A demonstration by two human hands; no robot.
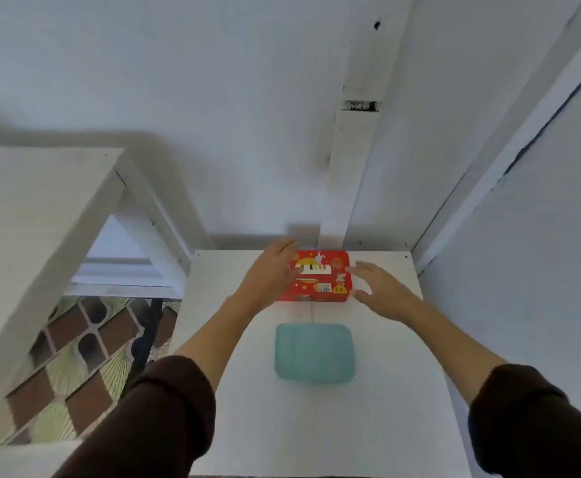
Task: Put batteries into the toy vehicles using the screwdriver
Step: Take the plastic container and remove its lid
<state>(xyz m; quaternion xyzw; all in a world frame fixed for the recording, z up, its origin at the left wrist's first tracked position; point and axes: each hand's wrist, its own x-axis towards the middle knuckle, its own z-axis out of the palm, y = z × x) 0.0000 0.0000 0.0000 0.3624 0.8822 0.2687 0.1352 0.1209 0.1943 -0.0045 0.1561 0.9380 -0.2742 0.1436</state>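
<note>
A red printed box (320, 277) lies at the far end of a small white table (368, 426), close to the wall. My left hand (270, 272) is against the box's left side, fingers reaching along its far left corner. My right hand (380, 288) is at the box's right side with its fingers spread and fairly straight, touching or just short of the edge. No toy vehicle, battery or screwdriver is visible. A teal rounded lid or container (314, 353) sits on the table nearer to me, between my forearms.
A taller white table (33, 215) stands to the left, with a patterned tiled floor (75, 384) below the gap between the tables. White walls close in behind and on the right, where a door frame (510, 160) runs up.
</note>
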